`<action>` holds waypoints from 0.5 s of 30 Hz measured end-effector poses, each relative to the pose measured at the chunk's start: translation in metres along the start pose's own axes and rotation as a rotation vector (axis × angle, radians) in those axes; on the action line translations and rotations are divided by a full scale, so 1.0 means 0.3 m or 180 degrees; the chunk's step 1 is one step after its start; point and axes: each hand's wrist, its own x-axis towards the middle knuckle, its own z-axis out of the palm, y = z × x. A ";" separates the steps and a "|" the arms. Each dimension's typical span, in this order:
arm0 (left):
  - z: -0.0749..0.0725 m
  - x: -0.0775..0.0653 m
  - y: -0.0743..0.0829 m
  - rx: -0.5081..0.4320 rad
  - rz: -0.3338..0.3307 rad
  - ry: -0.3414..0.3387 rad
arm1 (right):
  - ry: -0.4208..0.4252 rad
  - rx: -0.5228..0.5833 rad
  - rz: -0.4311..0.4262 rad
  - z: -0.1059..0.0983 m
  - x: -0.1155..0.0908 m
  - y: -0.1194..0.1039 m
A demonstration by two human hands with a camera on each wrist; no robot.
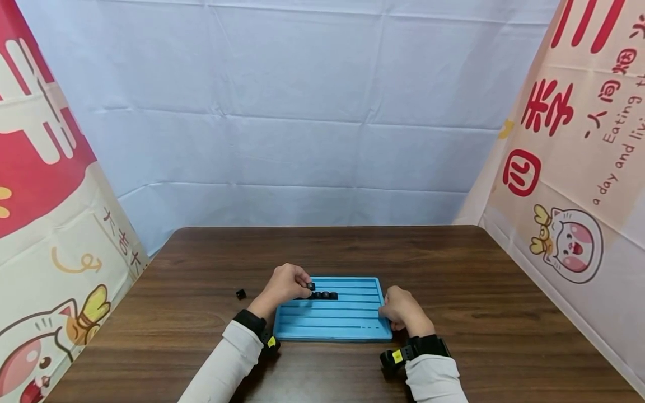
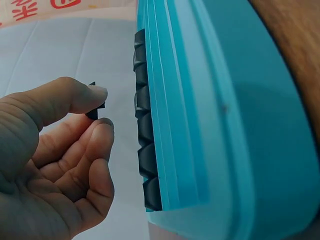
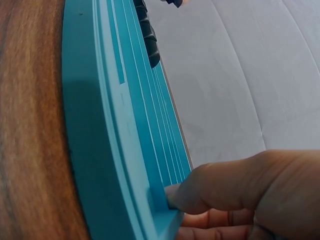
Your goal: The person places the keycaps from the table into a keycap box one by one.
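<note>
A blue ridged tray [image 1: 332, 330] lies flat on the table. My left hand [image 1: 286, 285] is over its far left part and pinches a small black keycap [image 2: 94, 111] between thumb and fingers, apart from the tray in the left wrist view. Several black keycaps [image 2: 144, 127] stand side by side in one row of the tray; in the head view the left hand hides part of that row. At the tray's right edge my right hand [image 1: 403, 310] grips the rim, its thumb [image 3: 187, 195] inside and the other fingers outside.
One loose black keycap [image 1: 241, 294] lies on the brown wooden table [image 1: 201, 268], left of the tray. A pale cloth [image 1: 302, 140] hangs behind the table, and printed cloths [image 1: 569, 184] hang at both sides.
</note>
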 end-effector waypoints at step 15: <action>0.036 0.014 0.033 -0.0039 -0.0036 -0.0078 | 0.0000 -0.0044 -0.0016 0.002 0.003 0.003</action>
